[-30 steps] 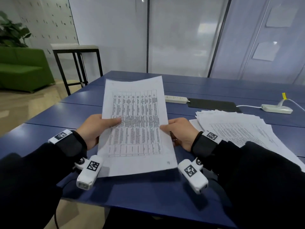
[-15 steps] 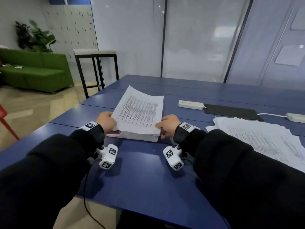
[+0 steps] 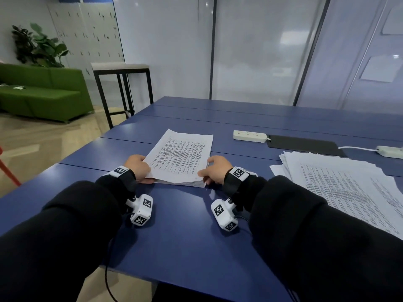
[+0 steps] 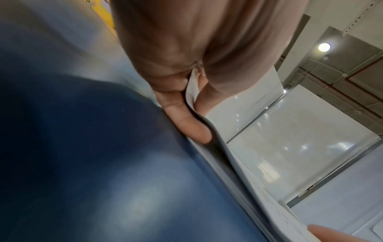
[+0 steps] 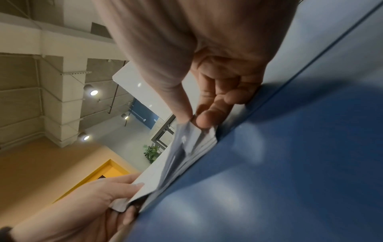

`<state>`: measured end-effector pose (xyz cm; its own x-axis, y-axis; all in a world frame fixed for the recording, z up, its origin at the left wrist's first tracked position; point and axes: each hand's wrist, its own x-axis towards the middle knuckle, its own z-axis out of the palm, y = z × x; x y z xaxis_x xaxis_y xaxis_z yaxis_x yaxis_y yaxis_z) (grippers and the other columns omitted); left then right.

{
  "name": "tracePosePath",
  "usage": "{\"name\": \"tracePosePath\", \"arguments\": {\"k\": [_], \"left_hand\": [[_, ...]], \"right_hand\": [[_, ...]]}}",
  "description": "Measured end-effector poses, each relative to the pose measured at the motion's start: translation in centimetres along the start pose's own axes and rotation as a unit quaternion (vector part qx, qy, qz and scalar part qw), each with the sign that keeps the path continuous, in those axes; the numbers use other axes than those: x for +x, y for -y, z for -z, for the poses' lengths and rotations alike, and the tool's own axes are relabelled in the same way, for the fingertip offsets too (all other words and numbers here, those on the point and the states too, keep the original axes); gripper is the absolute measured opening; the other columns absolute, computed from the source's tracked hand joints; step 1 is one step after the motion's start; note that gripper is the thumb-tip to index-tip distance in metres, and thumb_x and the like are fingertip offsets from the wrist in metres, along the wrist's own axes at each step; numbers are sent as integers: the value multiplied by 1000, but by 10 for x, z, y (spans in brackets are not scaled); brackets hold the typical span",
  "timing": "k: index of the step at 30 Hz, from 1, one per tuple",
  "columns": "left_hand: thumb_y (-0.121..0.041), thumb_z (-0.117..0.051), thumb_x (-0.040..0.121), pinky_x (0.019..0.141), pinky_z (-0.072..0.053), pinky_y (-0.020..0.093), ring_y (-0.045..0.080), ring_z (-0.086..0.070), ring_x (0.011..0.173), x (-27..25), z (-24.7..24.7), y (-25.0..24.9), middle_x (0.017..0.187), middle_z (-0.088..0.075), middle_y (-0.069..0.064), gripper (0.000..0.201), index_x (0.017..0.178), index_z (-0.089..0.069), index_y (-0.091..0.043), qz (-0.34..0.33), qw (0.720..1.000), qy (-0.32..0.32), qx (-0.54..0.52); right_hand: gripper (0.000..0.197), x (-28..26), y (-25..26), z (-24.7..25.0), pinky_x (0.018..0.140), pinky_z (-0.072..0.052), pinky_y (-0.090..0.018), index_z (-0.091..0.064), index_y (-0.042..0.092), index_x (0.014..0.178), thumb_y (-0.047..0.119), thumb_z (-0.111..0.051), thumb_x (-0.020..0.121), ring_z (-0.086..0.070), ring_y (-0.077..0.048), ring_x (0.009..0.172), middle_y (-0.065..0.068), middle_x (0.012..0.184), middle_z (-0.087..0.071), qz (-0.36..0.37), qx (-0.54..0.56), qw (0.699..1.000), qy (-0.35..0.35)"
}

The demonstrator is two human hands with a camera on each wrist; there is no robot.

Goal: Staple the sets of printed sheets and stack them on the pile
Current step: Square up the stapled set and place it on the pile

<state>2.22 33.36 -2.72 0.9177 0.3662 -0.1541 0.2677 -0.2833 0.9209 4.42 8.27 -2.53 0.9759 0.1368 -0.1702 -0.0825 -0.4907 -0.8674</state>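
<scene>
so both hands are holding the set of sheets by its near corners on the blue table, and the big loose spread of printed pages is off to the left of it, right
Not quite: the loose spread of printed pages lies to the right of the held set, as the head view shows. The rest holds: the left hand and right hand grip its near corners on the blue table.

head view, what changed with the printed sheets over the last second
The set of printed sheets, held up facing the camera a second ago, has come down flat onto the blue table. The left hand and right hand have kept their grip on its near corners throughout. The loose pile of sheets at right and the power strip stayed put.
</scene>
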Motion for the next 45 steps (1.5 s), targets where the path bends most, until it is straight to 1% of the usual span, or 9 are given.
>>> {"name": "tracePosePath", "arguments": {"k": [3, 13, 18, 21, 25, 28, 33, 39, 45], "left_hand": [[16, -45, 98, 36, -53, 27, 23, -62, 72, 0, -1, 0, 95, -64, 11, 31, 90, -65, -7, 0, 1000, -5, 1], [12, -51, 99, 38, -56, 28, 23, -62, 74, -1, -1, -1, 89, -62, 8, 29, 84, -61, -10, 2, 1000, 4, 6], [11, -53, 99, 36, -54, 28, 25, -62, 71, -1, -1, -2, 85, -61, 7, 31, 79, -59, -12, -1, 1000, -4, 20], [9, -53, 99, 35, -53, 28, 29, -61, 67, 3, 0, -1, 83, -60, 9, 33, 77, -53, -15, 0, 999, -18, 48], [-5, -59, 97, 70, -51, 40, 39, -61, 89, 7, 8, -4, 85, -60, 15, 21, 76, -57, -10, -32, 981, -63, 182], [-12, -58, 100, 93, -47, 42, 45, -60, 116, 9, 9, -4, 121, -67, 25, 25, 112, -67, 8, -36, 964, -52, 259], [-6, -60, 98, 82, -44, 37, 47, -64, 115, 10, 4, -7, 119, -67, 33, 21, 108, -69, 11, -39, 965, -13, 258], [-1, -64, 94, 86, -46, 39, 45, -65, 105, 9, 11, -7, 123, -66, 34, 31, 70, -53, -18, -40, 979, -24, 198], [-3, -65, 94, 76, -49, 35, 28, -53, 93, 11, 12, -5, 80, -58, 7, 31, 72, -54, -20, -36, 985, -18, 171]], "right_hand": [[48, 0, -1, 3, 51, -51, -27, -49, -6, 130, -4, -73, 89, -57, -17, 40, -12, 64, -65, -7, 0, 1000, 2], [62, 0, -1, 6, 33, -32, -14, -46, 8, 141, -6, -74, 88, -60, -16, 44, -19, 90, -67, -14, -16, 1000, 7], [45, 3, 0, 3, 66, -58, -27, -55, 14, 121, 7, -79, 84, -69, -17, 60, -6, 90, -72, 11, -140, 990, 3], [27, 6, 2, 4, 57, -51, -25, -53, 15, 89, 12, -79, 83, -69, -15, 60, -1, 63, -71, 3, -175, 984, 17], [32, 10, 4, 5, 53, -46, -24, -53, 14, 68, 18, -82, 83, -64, -17, 62, 5, 41, -60, -6, -194, 981, 18], [33, 13, 1, 5, 58, -48, -27, -53, 14, 69, 18, -84, 81, -66, -21, 63, 3, 46, -64, -13, -189, 982, 27], [38, 17, -1, 4, 53, -44, -27, -51, 16, 66, 18, -87, 78, -65, -26, 67, -2, 56, -65, -9, -180, 983, 23], [39, 15, -1, 3, 54, -42, -27, -48, 18, 68, 19, -86, 79, -62, -29, 76, -4, 68, -63, -11, -163, 986, 25], [30, 12, 3, 2, 58, -45, -31, -52, 12, 77, 19, -79, 87, -61, -27, 67, -8, 68, -62, -21, -119, 992, 41]]}}
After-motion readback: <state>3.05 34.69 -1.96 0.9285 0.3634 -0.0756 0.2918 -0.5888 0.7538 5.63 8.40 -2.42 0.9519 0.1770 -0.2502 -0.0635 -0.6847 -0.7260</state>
